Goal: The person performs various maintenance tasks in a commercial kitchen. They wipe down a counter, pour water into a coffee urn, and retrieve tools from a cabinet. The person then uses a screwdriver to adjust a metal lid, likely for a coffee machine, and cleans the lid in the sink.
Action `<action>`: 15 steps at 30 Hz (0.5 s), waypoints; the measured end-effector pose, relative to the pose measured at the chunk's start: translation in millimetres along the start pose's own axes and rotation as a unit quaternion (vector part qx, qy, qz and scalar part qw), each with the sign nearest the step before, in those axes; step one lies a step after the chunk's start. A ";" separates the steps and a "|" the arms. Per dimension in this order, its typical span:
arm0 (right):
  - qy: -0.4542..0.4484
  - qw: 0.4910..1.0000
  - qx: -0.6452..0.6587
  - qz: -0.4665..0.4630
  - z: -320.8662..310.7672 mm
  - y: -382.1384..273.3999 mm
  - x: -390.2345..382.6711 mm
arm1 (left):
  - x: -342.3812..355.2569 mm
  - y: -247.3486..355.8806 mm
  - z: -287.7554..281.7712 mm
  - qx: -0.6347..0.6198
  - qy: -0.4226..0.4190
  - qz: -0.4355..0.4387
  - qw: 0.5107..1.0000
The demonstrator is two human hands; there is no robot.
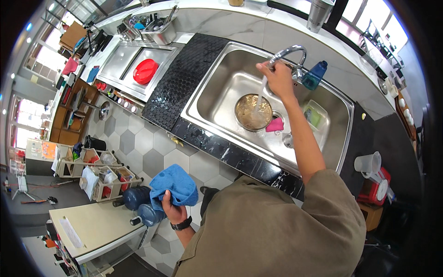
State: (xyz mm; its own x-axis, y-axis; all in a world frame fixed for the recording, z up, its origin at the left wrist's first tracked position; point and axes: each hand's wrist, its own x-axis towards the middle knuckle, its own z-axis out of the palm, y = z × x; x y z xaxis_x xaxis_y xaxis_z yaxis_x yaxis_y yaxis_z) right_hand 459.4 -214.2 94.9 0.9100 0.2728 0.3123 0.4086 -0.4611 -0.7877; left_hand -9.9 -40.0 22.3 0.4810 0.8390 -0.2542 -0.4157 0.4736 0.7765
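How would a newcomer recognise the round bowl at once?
Look into the big steel sink. Inside, below the curved tap, is the round bowl. Unlike the pink item beside it, the bowl has water running into it.

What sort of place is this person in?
Most likely a kitchen: a steel sink with a running faucet is set into the counter, and a metal bin of utensils stands farther left.

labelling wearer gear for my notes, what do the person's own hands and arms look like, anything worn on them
The left hand and the right hand are both ungloved. A black wrist strap, possibly a watch, circles the left wrist. A loose olive-brown sleeve leaves the right forearm bare; the left sleeve can't be made out.
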 end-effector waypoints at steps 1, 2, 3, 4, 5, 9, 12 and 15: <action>-0.007 1.000 -0.006 -0.006 5.3 -2.3 6.2 | 1.4 -0.3 2.4 0.002 -0.004 0.001 1.000; 0.002 1.000 -0.005 -0.010 13.3 -1.0 13.6 | 3.0 -0.7 4.5 0.004 -0.009 0.001 1.000; 0.012 1.000 -0.006 -0.014 22.2 2.0 22.8 | 4.9 -1.2 7.0 0.005 -0.015 0.001 1.000; 0.021 1.000 -0.001 -0.021 31.2 1.2 31.9 | 4.6 0.2 9.3 0.006 -0.018 0.002 1.000; 0.026 0.999 -0.025 -0.012 37.2 0.8 39.8 | 4.2 1.8 11.7 0.007 -0.020 0.002 1.000; 0.016 0.999 -0.039 -0.007 38.5 -4.2 47.7 | 4.0 1.0 12.4 -0.002 -0.016 0.001 1.000; -0.024 0.999 -0.028 -0.016 17.0 3.1 30.2 | -1.3 -2.3 7.6 -0.007 0.000 0.001 1.000; -0.088 0.996 -0.012 -0.007 -24.4 2.2 0.3 | -6.7 -6.2 -7.0 0.003 0.019 0.016 1.000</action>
State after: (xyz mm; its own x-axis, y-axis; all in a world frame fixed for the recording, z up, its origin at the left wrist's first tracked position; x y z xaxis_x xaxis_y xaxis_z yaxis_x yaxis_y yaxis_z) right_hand 462.2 -235.8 106.2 0.8780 0.4232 0.2235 0.4252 -0.4754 -0.7702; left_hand -16.0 -46.6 15.1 0.4384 0.8632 -0.2505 -0.4263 0.4451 0.7875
